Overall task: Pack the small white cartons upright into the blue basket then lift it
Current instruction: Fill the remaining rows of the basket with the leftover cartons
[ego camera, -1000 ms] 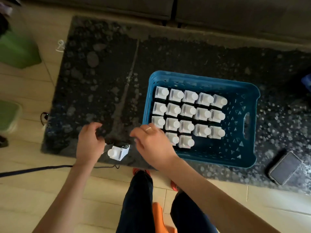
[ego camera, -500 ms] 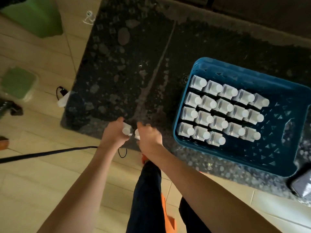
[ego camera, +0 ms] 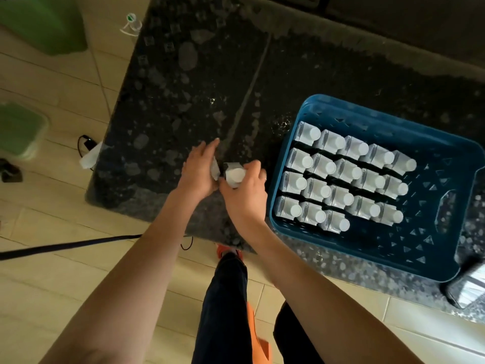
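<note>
The blue basket (ego camera: 367, 119) stands on the right of the dark speckled table (ego camera: 183, 101). Several small white cartons (ego camera: 338, 177) stand upright inside it in rows, filling its left part. Left of the basket, near the table's front edge, my right hand (ego camera: 246, 195) grips a white carton (ego camera: 234, 175) whose round cap faces up. Right beside it, my left hand (ego camera: 200, 169) holds a second white carton (ego camera: 215, 169), which is mostly hidden under the hand. The two cartons nearly touch.
A phone (ego camera: 469, 287) lies at the table's front right, close to the basket. A green bin (ego camera: 44, 22) and a green-lidded box (ego camera: 18, 127) stand on the floor at left. A black cable (ego camera: 65, 243) runs across the tiles.
Both hands closed in on the loose cartons at the table's front edge and each took hold of one. The view has swung left, so the basket now sits further right.
</note>
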Demonstrator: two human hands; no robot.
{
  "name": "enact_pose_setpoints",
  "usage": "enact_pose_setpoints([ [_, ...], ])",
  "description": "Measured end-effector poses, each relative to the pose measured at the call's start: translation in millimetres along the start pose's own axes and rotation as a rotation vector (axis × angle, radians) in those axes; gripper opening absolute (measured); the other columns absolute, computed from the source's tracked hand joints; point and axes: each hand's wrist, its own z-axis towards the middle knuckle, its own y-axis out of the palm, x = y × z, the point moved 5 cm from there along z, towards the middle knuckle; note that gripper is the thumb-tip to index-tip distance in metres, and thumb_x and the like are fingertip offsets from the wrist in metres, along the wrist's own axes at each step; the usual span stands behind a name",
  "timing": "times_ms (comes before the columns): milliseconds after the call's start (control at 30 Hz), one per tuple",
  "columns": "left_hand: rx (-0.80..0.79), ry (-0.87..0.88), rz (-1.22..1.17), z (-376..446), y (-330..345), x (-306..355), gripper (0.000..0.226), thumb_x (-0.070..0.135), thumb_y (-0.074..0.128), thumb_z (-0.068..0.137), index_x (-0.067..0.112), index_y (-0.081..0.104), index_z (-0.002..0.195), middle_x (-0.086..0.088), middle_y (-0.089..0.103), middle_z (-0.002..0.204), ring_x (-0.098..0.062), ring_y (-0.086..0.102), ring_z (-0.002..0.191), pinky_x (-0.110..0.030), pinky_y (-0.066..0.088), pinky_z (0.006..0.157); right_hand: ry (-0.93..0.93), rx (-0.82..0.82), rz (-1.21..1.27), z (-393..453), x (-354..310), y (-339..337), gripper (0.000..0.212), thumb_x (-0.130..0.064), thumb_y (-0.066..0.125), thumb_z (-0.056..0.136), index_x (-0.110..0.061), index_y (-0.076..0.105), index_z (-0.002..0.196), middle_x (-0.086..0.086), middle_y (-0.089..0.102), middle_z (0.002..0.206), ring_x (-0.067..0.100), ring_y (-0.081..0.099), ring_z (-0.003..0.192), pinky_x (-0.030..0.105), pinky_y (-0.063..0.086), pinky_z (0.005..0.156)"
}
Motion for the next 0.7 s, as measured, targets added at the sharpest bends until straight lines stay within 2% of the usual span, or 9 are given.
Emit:
enact_pose_setpoints([
  [67,0.040,0.150,0.141,-10,-3,11,0.087,0.026,0.069,0.082,0.028,0.016,0.151,-0.009,0.012,0.159,-0.033,0.003,0.147,-0.056,0.005,0.115,0.041,-0.002,0.054,0,-5,-3,0.049,-0.038,0.067,0.084,-0.013,0.036,0.112,0.007,0.044,0.119,0.029,0.059,0.093,0.031,0.044,0.068],
  [100,0.110,0.233,0.121,-17,-6,18,0.082,0.027,0.066,0.084,0.025,0.019,0.151,-0.009,0.014,0.159,-0.031,0.001,0.147,-0.057,0.003,0.115,0.060,0.004,0.087,0,-8,-6,0.049,-0.040,0.066,0.083,-0.013,0.036,0.111,0.007,0.044,0.118,0.029,0.058,0.091,0.032,0.044,0.067],
  [167,0.249,0.324,-0.027,-26,-14,30,0.071,0.022,0.066,0.085,0.014,0.031,0.146,-0.011,0.026,0.154,-0.029,0.013,0.146,-0.053,0.012,0.118,0.069,0.046,0.125,-1,-16,-16,0.050,-0.045,0.066,0.082,-0.013,0.036,0.106,0.006,0.046,0.111,0.026,0.056,0.085,0.031,0.042,0.064],
  [267,0.284,0.355,-0.115,-30,-18,50,0.064,0.022,0.070,0.079,0.006,0.041,0.135,-0.009,0.038,0.145,-0.020,0.034,0.136,-0.026,0.027,0.114,0.036,0.129,0.119,3,-30,-44,0.048,-0.053,0.061,0.083,-0.013,0.038,0.098,0.005,0.053,0.098,0.022,0.056,0.079,0.033,0.045,0.064],
  [300,0.311,0.375,-0.139,-30,-22,60,0.060,0.022,0.071,0.078,0.006,0.045,0.130,-0.007,0.044,0.139,-0.017,0.041,0.130,-0.023,0.032,0.111,0.016,0.147,0.130,6,-34,-55,0.047,-0.055,0.058,0.084,-0.013,0.039,0.095,0.005,0.055,0.093,0.023,0.058,0.078,0.036,0.050,0.064],
  [367,0.378,0.410,-0.251,-32,-35,86,0.049,0.019,0.073,0.078,0.007,0.053,0.121,-0.001,0.056,0.123,-0.014,0.053,0.115,-0.025,0.042,0.102,-0.040,0.161,0.168,12,-40,-78,0.047,-0.059,0.053,0.085,-0.014,0.040,0.090,0.003,0.057,0.081,0.025,0.062,0.073,0.044,0.056,0.061],
  [467,0.294,0.447,-0.329,-30,-48,130,0.051,0.024,0.077,0.074,0.017,0.058,0.121,0.006,0.064,0.114,-0.006,0.060,0.105,-0.023,0.048,0.093,-0.160,0.150,0.146,18,-41,-118,0.045,-0.061,0.043,0.089,-0.015,0.042,0.093,0.003,0.061,0.070,0.024,0.063,0.064,0.047,0.054,0.056],
  [567,0.212,0.521,-0.256,-27,-51,164,0.061,0.022,0.082,0.068,0.018,0.058,0.124,0.001,0.065,0.120,-0.011,0.060,0.111,-0.028,0.048,0.096,-0.316,0.129,0.060,17,-35,-159,0.036,-0.055,0.040,0.093,-0.021,0.045,0.103,0.002,0.059,0.060,0.014,0.057,0.050,0.041,0.050,0.049],
  [700,0.179,0.589,-0.242,-36,-49,193,0.061,0.024,0.082,0.067,0.017,0.059,0.123,0.000,0.067,0.116,-0.012,0.063,0.105,-0.026,0.050,0.091,-0.425,0.110,-0.118,11,-26,-195,0.030,-0.045,0.042,0.096,-0.016,0.036,0.095,-0.005,0.052,0.059,0.013,0.051,0.048,0.035,0.040,0.043],
])
